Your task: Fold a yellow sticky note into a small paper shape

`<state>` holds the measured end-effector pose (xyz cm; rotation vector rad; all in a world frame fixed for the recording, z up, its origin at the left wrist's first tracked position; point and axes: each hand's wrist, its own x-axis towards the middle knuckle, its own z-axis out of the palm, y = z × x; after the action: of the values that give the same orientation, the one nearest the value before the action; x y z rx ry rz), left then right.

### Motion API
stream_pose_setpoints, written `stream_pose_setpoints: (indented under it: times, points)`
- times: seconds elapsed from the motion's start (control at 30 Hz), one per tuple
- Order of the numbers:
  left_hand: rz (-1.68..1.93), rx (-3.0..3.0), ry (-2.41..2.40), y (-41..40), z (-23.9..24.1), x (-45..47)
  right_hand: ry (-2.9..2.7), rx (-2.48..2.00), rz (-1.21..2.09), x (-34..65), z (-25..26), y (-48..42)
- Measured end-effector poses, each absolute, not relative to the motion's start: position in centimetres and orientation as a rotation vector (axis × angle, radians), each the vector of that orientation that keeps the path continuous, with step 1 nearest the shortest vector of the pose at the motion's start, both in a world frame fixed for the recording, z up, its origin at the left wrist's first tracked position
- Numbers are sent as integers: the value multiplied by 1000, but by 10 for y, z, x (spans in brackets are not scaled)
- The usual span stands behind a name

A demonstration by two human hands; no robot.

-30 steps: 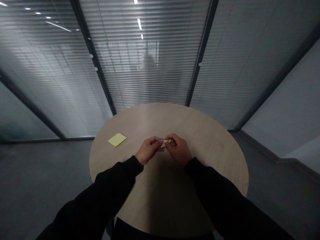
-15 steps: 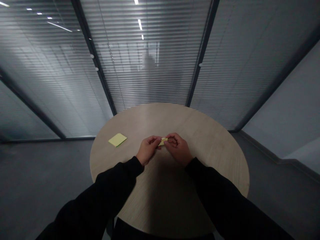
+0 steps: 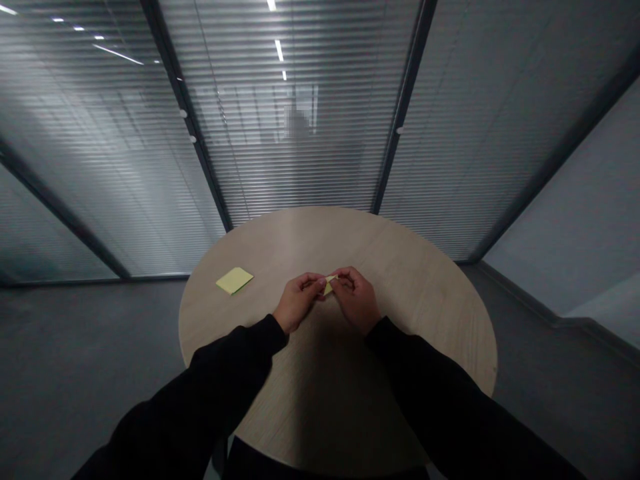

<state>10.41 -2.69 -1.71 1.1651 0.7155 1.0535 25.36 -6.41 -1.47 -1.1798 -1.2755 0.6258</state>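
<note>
Guy's got both hands close together here, the left hand (image 3: 297, 301) and right hand (image 3: 356, 300) pinching a small folded yellow paper (image 3: 329, 285) between them, above a round wooden table (image 3: 400, 267), with a yellow sticky note (image 3: 235, 281) lying off to the left.

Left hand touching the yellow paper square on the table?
Apart. The head view shows the left hand well away from the yellow paper square, with the round tabletop showing between them.

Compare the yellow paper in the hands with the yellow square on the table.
The held paper is folded small, pinched up between the left hand and right hand; the square lies flat and open on the table, untouched, and looks bigger. Both are yellow paper.
</note>
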Motion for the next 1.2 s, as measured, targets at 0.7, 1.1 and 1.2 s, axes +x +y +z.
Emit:
stream_pose_setpoints:
  times: [0.7,1.1,1.2]
  points:
    - [950,1308,759,-27,-17,101,-1577,-1129,298,270,-5,-67]
    - [933,1341,766,-29,-15,100,-1445,-1191,501,267,-8,-67]
    - [938,1341,742,-27,-17,100,-1408,-1176,579,265,-9,-66]
